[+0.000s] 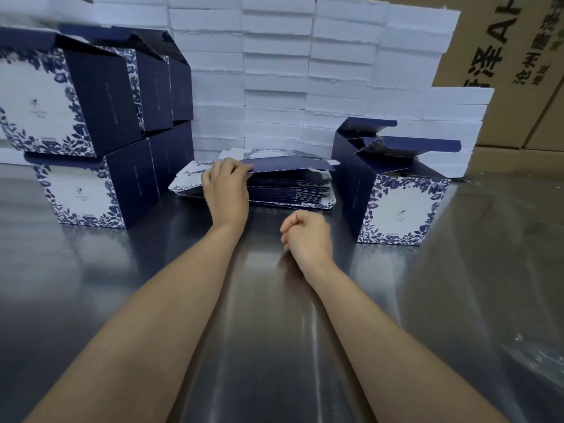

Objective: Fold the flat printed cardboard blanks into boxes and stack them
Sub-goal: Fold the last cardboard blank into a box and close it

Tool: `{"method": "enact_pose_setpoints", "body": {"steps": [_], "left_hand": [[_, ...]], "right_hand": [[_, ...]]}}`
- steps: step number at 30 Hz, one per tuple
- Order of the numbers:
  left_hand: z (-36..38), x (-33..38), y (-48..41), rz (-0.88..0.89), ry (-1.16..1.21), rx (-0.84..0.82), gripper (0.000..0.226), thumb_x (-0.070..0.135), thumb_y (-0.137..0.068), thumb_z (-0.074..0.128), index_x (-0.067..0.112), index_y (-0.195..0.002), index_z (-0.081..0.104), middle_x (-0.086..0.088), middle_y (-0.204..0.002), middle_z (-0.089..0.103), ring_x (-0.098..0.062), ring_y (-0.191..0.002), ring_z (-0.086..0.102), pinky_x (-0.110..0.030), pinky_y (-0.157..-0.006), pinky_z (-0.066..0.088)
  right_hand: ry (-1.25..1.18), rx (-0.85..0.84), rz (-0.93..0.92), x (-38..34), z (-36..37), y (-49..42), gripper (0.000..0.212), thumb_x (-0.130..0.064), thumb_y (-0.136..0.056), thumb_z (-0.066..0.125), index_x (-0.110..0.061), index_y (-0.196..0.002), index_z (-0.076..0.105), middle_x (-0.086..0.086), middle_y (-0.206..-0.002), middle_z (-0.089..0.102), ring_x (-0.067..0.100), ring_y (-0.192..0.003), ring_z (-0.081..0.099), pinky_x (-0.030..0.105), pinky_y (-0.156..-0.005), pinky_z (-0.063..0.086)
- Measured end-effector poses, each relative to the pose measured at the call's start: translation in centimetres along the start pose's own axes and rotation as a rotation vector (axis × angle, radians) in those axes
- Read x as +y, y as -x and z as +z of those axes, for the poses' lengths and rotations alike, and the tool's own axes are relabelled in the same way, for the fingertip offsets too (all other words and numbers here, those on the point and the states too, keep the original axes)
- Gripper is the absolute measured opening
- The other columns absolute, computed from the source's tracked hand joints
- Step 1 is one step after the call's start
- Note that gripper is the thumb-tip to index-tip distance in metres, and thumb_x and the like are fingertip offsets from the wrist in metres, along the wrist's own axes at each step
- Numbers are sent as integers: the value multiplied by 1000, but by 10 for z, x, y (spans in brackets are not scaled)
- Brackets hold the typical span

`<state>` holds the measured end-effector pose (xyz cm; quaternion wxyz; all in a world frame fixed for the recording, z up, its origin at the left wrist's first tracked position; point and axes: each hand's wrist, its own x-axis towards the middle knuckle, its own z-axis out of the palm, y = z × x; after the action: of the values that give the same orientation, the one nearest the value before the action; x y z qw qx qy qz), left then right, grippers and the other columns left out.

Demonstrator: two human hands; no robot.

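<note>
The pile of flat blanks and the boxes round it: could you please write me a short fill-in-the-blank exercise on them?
1. The left hand grips the top blank of the pile, while the right hand holds ___.
2. The lone box right of the pile has its top flaps ___.
3. The stacked boxes stand on the pile's ___ side.
Missing words: nothing; open; left.

The left hand (pixel 225 190) hides its thumb, perhaps beneath the top blank (pixel 290 167); the carton (pixel 518 56) runs off-frame.
</note>
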<state>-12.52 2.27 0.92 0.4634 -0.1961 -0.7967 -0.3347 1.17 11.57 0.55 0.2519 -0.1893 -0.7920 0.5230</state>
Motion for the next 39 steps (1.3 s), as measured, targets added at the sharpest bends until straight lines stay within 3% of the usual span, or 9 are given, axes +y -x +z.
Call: {"method": "enact_pose_setpoints", "body": {"steps": [5,10,14,17,22,27,31,35,39], "left_hand": [[-29,11,11,-118,229,166,27,-10,-88,47,1,-102,67,-12,-101,62,-31,-97,56,-47,-100,43],[-63,16,32,-222,337,201,28,-16,-91,41,-2,-101,64,-17,-136,48,-27,-136,39,-40,-121,-5],[-102,15,34,-364,480,286,45,-9,-94,41,26,-99,68,-18,-152,28,-31,-145,22,-25,-118,22],[-121,15,48,-342,496,216,36,-15,-91,34,-7,-118,56,-28,-151,26,-33,-141,27,-4,-107,18],[-140,28,53,-436,653,204,41,-11,-89,29,7,-106,61,-25,-156,15,-22,-146,20,-11,-109,20],[-147,29,51,-763,1221,-48,16,-1,-95,53,13,-98,60,-2,-132,47,-12,-119,48,-14,-93,38],[-152,10,43,-1023,1358,-144,31,11,-101,36,10,-115,64,-6,-119,65,-15,-100,64,-22,-78,53],[-155,6,42,-884,1262,-295,43,27,-104,31,9,-140,46,-3,-143,51,-17,-127,52,-29,-91,49],[-150,23,46,-850,1333,-645,44,51,-102,30,23,-116,61,6,-111,73,-12,-104,69,-25,-74,58]], "right_hand": [[-88,26,-17,-4,-2,6,39,11,-66,34,-18,-53,56,-6,-43,55,4,-36,46,16,-40,38],[-329,27,20,-9,-12,14,42,20,-69,26,-9,-59,55,6,-52,54,6,-37,48,16,-40,39],[-695,21,176,-13,-29,27,42,22,-79,22,3,-77,60,18,-72,62,23,-60,63,20,-56,54],[-1033,-140,296,-11,-46,38,38,15,-92,20,7,-111,52,24,-101,62,33,-90,64,28,-70,59],[-1309,-311,468,-8,-62,50,54,-37,-103,31,12,-120,46,38,-120,57,46,-88,66,51,-72,54],[-1146,-373,299,-7,-72,52,41,-38,-88,54,-7,-111,69,17,-127,62,34,-117,59,48,-102,45],[-1035,-270,264,-6,-74,48,30,-42,-89,54,-18,-95,71,2,-88,73,20,-74,70,27,-65,53],[-973,-270,218,-9,-76,44,40,-50,-96,44,-20,-99,69,2,-85,72,21,-71,69,26,-61,51],[-886,-329,28,-3,-81,50,55,-37,-106,30,-41,-79,78,-12,-74,74,6,-66,70,20,-55,53]]}}
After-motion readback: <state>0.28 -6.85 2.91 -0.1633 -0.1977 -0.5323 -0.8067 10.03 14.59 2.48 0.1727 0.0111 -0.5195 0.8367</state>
